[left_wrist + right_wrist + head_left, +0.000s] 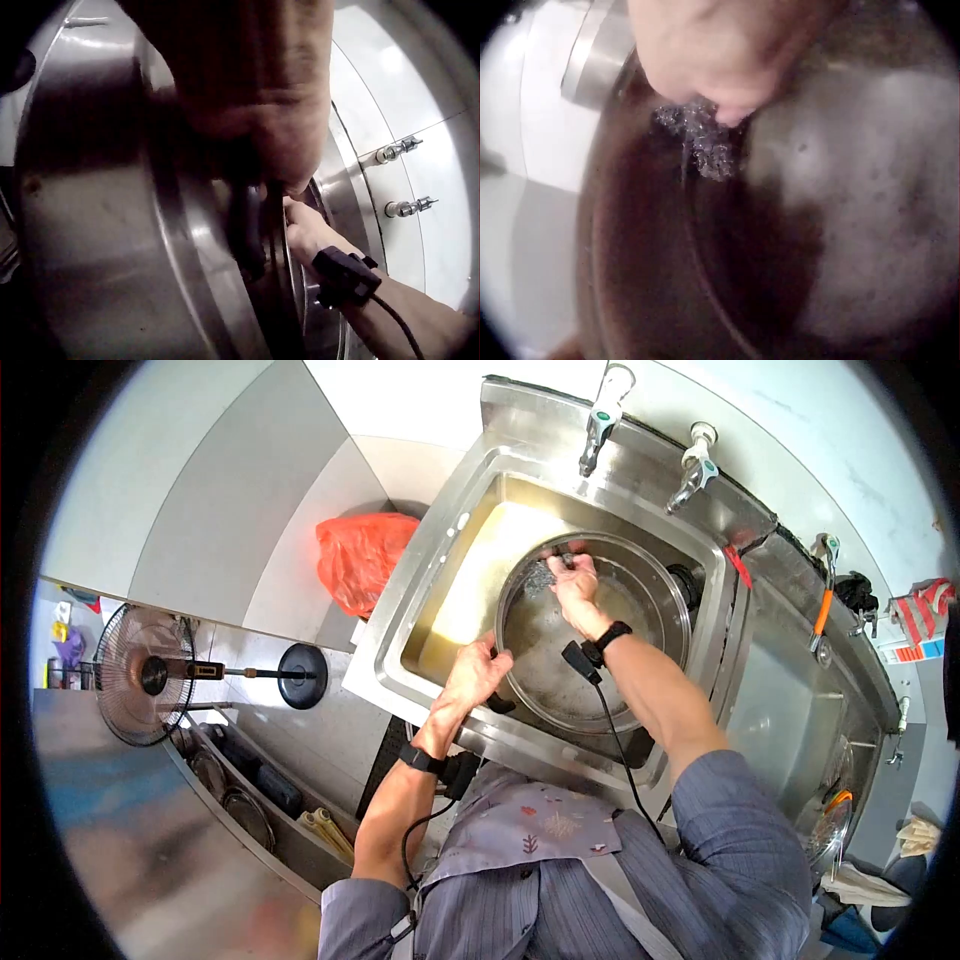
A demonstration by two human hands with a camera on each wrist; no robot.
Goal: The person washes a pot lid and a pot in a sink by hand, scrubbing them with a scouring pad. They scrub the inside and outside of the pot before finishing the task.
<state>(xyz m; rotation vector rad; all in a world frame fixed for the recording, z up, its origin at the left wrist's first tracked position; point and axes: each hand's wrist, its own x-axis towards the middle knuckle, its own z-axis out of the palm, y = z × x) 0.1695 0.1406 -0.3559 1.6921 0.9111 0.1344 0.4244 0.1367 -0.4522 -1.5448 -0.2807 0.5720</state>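
A wide round steel pot (655, 585) with dark side handles (500, 703) sits in the sink basin, cloudy liquid over its bottom. At its near left rim, my left hand (478, 675) grips the edge beside one handle, with the thumb over the rim. My right hand (576, 592) reaches inside and holds a steel wool scourer (712, 150) against the far left inner wall. In the right wrist view the fingertips cover part of the scourer. The left wrist view shows the left hand (262, 127) from behind, its fingers mostly hidden in shadow.
The steel sink (430, 575) surrounds the pot, with two taps (603, 420) (693, 465) on the wall behind. A second basin (785, 710) lies to the right. An orange-red plastic bag (365, 560) is left of the sink, and a fan (150, 675) stands farther left.
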